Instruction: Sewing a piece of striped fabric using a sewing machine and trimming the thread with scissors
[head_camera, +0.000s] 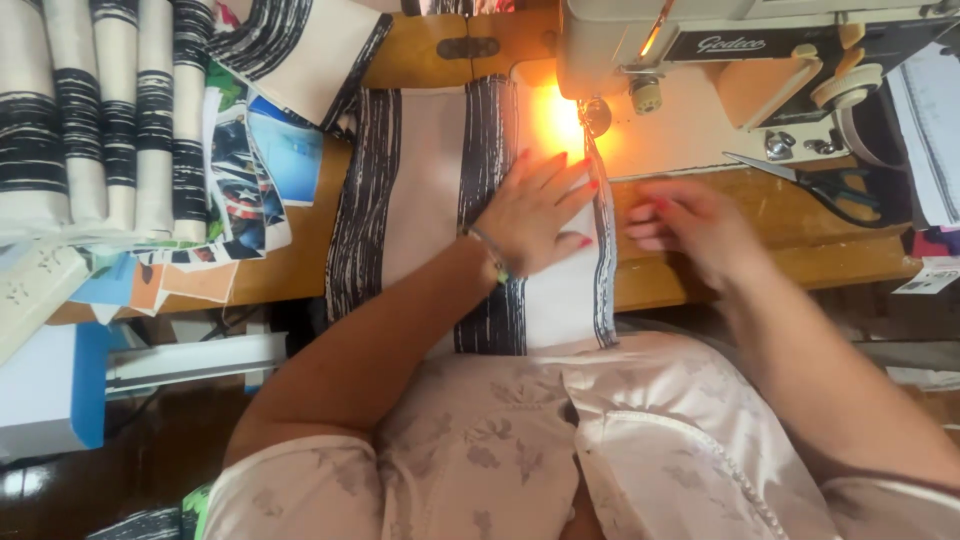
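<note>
A white cloth with black streaked stripes (430, 190) lies across the wooden sewing table (300, 260) and hangs over its near edge. My left hand (535, 210) lies flat on the cloth, fingers spread, just in front of the needle (597, 118) of the cream sewing machine (700, 60). My right hand (685, 225) is blurred, to the right of the cloth's striped right edge (603, 260), fingers curled close to that edge. Whether it grips the cloth I cannot tell. The machine's lamp lights the cloth by the needle.
Several folded striped cloths (90, 110) are stacked at the left, above loose colourful printed sheets (250, 170). Scissors (820, 180) lie on the table right of the machine. Papers (930, 130) sit at the far right. A white and blue box (50, 390) stands lower left.
</note>
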